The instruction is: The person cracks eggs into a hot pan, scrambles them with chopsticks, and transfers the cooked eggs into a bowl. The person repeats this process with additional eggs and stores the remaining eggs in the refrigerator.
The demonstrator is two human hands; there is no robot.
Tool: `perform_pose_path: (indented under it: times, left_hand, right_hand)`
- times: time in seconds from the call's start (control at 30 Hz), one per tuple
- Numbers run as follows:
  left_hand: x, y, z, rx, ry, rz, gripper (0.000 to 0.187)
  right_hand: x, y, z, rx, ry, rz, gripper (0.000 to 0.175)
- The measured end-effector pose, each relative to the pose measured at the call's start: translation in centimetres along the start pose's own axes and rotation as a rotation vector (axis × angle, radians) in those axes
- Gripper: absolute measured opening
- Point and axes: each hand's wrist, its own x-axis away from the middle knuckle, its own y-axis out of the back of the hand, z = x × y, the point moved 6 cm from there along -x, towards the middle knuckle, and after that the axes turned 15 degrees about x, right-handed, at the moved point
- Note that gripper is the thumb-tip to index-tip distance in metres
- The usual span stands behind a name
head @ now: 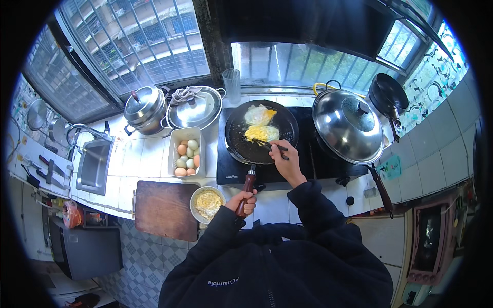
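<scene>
Two fried eggs lie in a black frying pan point(235, 127) on the gas stove point(304, 154). The farther fried egg point(260, 115) shows yolk at its right side; the nearer fried egg point(262, 133) has broken yellow yolk over its left part. My left hand point(243, 203) grips the pan's brown wooden handle point(249, 183). Dark chopsticks point(265, 143) are held in my right hand point(286, 159) above the pan's near side, their tips at the nearer egg's lower edge. A white bowl point(193, 210) with cooked egg point(208, 204) in it stands just left of my left hand.
Left of the stove is a white container point(171, 154) of several whole eggs. A wooden cutting board point(165, 210) overhangs the counter's front edge. A lidded wok point(346, 127) occupies the right burner, its handle point(381, 190) jutting forward. Behind the pan stands a clear glass point(231, 85).
</scene>
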Motion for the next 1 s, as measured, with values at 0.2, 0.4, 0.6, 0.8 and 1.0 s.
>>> perform_pose_path:
  times: [0.2, 0.4, 0.6, 0.8, 1.0]
  left_hand:
    - [0.0, -0.1, 0.0, -0.021, -0.005, -0.005, 0.022]
    - [-0.2, 0.5, -0.2, -0.024, 0.014, 0.008, 0.020]
    - [-0.1, 0.3, -0.2, -0.025, 0.014, -0.004, 0.020]
    - [0.0, 0.2, -0.1, -0.010, 0.015, -0.007, 0.020]
    - [-0.1, 0.2, -0.1, -0.017, 0.011, 0.013, 0.020]
  right_hand:
    - [-0.7, -1.5, -0.6, -0.006, 0.049, 0.017, 0.011]
    - [-0.9, -1.4, 0.6, 0.012, 0.091, 0.098, 0.014]
    - [-2.6, -2.5, 1.0, 0.115, 0.212, 0.106, 0.014]
    - [-5.8, -3.8, -0.5, 0.033, 0.052, 0.082, 0.011]
    - [-6.0, -4.5, -0.5, -0.067, -0.100, 0.187, 0.016]
